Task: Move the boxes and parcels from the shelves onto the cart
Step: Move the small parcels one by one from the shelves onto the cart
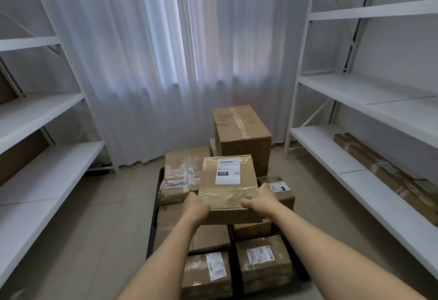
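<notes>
1. Nearest the camera, two bare forearms reach forward over a low cart (155, 207) whose dark edge shows on its left side. Two taped boxes with white labels (264, 261) sit side by side at the cart's near edge.

2. The left hand (195, 206) and right hand (259, 201) grasp the near corners of a flat cardboard box (228, 187), thumbs on top and fingers curled beneath. Holding both corners keeps it level, probably so that it can be set down flat.

3. This held box carries a white shipping label (228, 170) marked "010". It hovers above the parcels already stacked mid-cart; whether its far edge touches them cannot be told.

4. Behind it to the left lies a tape-wrapped parcel (180, 173), and at the cart's far end a tall brown carton (241, 133) stands upright. It may rest on the floor rather than the cart.

5. White shelves (331, 155) line both sides. A long flat carton (388, 174) lies on the right unit's lowest shelf, and brown cardboard shows on the left unit, so loading seems unfinished.

6. Sheer white curtains (166, 62) cover the far wall.
</notes>
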